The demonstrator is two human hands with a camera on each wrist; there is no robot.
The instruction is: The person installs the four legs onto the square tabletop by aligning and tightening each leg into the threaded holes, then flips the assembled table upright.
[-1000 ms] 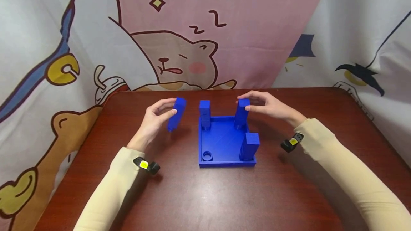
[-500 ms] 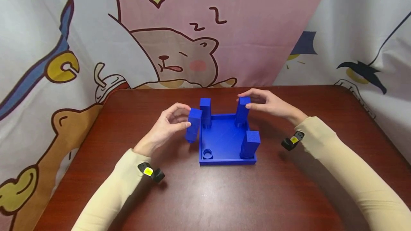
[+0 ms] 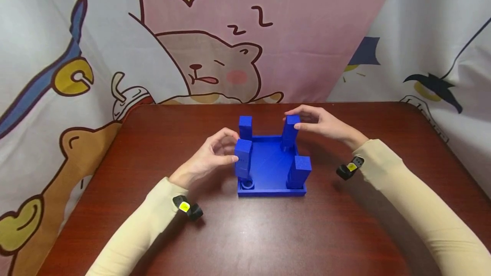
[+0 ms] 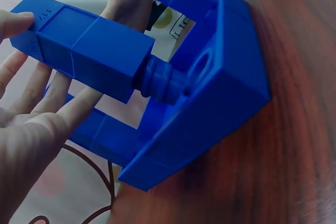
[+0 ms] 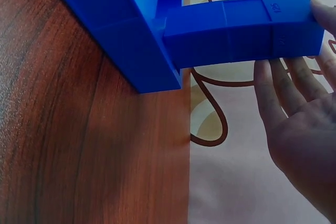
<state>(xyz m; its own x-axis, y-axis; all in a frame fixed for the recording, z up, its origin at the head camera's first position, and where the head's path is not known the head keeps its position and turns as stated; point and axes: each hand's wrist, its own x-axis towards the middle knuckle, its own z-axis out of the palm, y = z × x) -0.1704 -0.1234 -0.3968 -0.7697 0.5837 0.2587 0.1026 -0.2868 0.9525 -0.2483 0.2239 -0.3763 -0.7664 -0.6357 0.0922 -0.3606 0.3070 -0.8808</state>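
Observation:
My left hand (image 3: pixel 209 156) pinches a blue square post (image 3: pixel 243 159) near its top, thumb on one side and fingers on the other. From the post's lower end sticks a threaded stud (image 4: pixel 161 80), slightly tilted and just above the round socket (image 3: pixel 247 185) in the near left corner of a shallow blue tray (image 3: pixel 271 193). Whether stud and socket touch, I cannot tell. At the far right corner, my right hand (image 3: pixel 324 126) pinches the top of another blue post (image 3: pixel 290 133), which stands upright in the tray.
Two more blue posts stand in the tray: a far left post (image 3: pixel 245 127), partly hidden by the left hand and its post, and a near right post (image 3: pixel 299 171). The tray sits on a brown wooden table (image 3: pixel 345 225). A printed curtain (image 3: pixel 307 33) hangs behind it.
My left hand has carried its post rightward and toward me, from left of the tray to over the near left corner. The right hand keeps its hold on the far right post.

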